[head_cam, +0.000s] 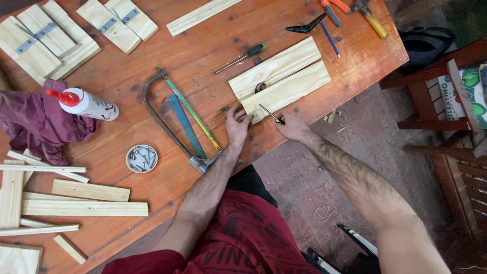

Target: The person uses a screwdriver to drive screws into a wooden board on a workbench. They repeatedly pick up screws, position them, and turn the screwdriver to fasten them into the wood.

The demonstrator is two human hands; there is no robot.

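Two pale wooden boards (284, 76) lie side by side near the table's front edge, with a small metal hinge (260, 87) at their joint. My left hand (237, 124) rests on the table, its fingertips pressing the near board's left end. A small screwdriver (270, 113) with a black and yellow handle is gripped in my right hand (291, 127), its tip pointing at the near board's lower left corner.
A hacksaw (175, 119) and a blue ruler (185, 126) lie left of my left hand. A round tin of screws (141, 159), a glue bottle (86, 103) on a purple cloth, a green-handled screwdriver (241, 58), wood strips and hinged boards fill the reddish table (213, 35). A wooden chair (446, 101) stands right.
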